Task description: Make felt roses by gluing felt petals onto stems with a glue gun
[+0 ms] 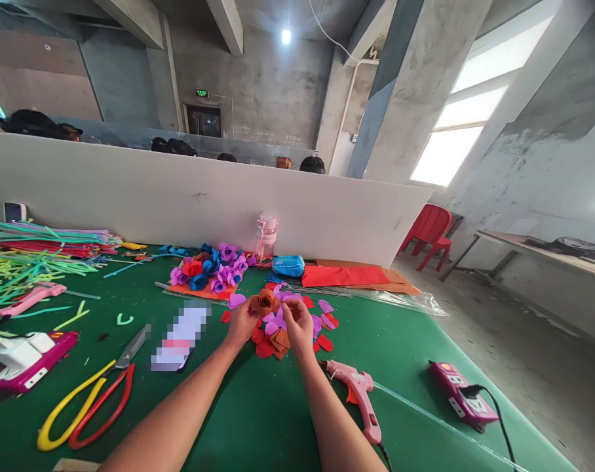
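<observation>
A brown paper rose (266, 301) is held up over the table between my hands. My left hand (244, 319) is closed on its left side, fingers pinched at the flower. On the right, my right hand (299, 321) has thumb and fingers drawn together beside the rose; whatever is between the fingertips is too small to make out. Beneath both hands lie loose purple petals (274, 324), red petals (264, 347) and brown petals (280, 341). A pink hot glue gun (357, 393) rests close to my right forearm.
Finished paper flowers (213, 265) are heaped behind. Scissors (103, 387) and a phone (179, 337) lie left, near a power strip (37, 360). Another power strip (463, 396) with a cord sits right. A pink bottle (267, 237) stands by the white partition (130, 190).
</observation>
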{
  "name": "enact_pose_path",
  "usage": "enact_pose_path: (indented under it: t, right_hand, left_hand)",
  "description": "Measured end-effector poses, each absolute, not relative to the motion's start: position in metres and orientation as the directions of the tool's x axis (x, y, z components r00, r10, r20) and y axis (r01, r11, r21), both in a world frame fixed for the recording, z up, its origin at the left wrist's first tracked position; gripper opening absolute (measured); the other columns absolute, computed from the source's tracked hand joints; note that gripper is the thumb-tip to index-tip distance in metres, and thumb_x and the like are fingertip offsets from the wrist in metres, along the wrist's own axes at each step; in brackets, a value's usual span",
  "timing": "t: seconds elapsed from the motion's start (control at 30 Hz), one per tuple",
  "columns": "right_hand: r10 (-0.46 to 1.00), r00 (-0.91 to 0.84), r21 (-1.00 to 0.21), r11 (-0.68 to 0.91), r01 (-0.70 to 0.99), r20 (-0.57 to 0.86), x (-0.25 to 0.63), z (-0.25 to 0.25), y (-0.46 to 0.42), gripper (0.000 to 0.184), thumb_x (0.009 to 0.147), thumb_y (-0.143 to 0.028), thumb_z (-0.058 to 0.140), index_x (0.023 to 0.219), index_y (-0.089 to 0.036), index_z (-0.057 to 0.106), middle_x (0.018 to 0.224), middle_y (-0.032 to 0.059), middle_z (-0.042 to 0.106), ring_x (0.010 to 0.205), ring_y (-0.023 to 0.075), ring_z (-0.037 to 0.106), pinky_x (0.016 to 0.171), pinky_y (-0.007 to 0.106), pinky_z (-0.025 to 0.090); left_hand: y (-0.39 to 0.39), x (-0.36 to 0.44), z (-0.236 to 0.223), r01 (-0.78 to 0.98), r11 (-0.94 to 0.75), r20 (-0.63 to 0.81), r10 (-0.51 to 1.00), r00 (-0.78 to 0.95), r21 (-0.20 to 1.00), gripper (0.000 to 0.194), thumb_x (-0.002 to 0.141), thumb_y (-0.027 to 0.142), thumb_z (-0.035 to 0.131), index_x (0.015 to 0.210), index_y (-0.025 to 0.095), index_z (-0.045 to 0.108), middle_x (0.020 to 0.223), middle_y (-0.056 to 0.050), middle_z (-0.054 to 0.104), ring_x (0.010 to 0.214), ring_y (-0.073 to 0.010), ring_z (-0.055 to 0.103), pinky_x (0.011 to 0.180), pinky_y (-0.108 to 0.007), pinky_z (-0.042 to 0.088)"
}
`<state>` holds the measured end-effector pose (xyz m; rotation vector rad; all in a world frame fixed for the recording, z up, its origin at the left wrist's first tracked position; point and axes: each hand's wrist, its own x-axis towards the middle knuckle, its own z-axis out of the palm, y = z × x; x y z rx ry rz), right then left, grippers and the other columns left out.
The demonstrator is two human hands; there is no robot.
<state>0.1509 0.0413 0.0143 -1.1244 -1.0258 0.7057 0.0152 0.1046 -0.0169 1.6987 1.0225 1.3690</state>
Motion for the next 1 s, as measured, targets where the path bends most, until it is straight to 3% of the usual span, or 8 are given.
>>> enact_pose_path:
  t: [0.13,0.3,0.47,0.83,1.0]
  right_hand:
    - [0.756,0.304,-0.782,0.41,0.47,0.579,0.153,0.02,0.036,0.008,0.082,-0.028,0.052,0.079,-0.022,0.058,0.081,0.004,0.058,0.076,0.018,0.051,0.073,0.032,0.04]
    - [0.735,0.105,-0.552,0.399,0.732,0.67,0.152,0.021,0.034,0.016,0.08,-0.018,0.053,0.094,-0.023,0.062,0.09,0.0058,0.057,0.089,0.0213,0.051,0.079,0.035,0.038]
    - [0.703,0.058,-0.445,0.381,0.81,0.709,0.15,0.017,0.035,0.019,0.081,-0.015,0.053,0.098,-0.021,0.06,0.094,0.0062,0.057,0.088,0.0204,0.051,0.078,0.034,0.038]
    - [0.643,0.045,-0.377,0.39,0.84,0.765,0.151,0.019,0.033,0.014,0.084,-0.02,0.053,0.094,-0.02,0.062,0.091,0.0056,0.059,0.085,0.0191,0.052,0.078,0.033,0.038]
    - [0.62,0.046,-0.339,0.364,0.867,0.783,0.153,0.016,0.036,0.015,0.083,-0.014,0.052,0.092,-0.021,0.063,0.089,0.0048,0.061,0.084,0.0181,0.053,0.079,0.032,0.038]
  left_hand:
    - [0.103,0.016,-0.013,0.116,-0.396,0.383,0.916,0.122,0.911,0.02,0.069,0.029,0.063,0.085,0.016,0.065,0.071,-0.003,0.068,0.066,-0.0175,0.064,0.06,-0.026,0.049]
    - [0.097,0.015,-0.004,0.139,-0.401,0.379,0.911,0.163,0.905,0.016,0.071,0.023,0.059,0.084,0.018,0.064,0.067,-0.001,0.068,0.063,-0.0159,0.062,0.059,-0.025,0.048]
    - [0.093,0.015,-0.001,0.201,-0.423,0.388,0.901,0.192,0.884,0.01,0.071,0.022,0.057,0.077,0.018,0.064,0.067,0.001,0.066,0.062,-0.0136,0.059,0.058,-0.023,0.045]
    - [0.094,0.018,-0.003,0.223,-0.39,0.348,0.915,0.204,0.893,0.012,0.072,0.025,0.058,0.079,0.016,0.062,0.063,0.001,0.064,0.059,-0.0134,0.057,0.057,-0.022,0.043]
    - [0.094,0.018,-0.005,0.199,-0.411,0.364,0.901,0.236,0.889,0.014,0.072,0.027,0.058,0.08,0.016,0.062,0.064,0.001,0.062,0.059,-0.0123,0.055,0.055,-0.021,0.041]
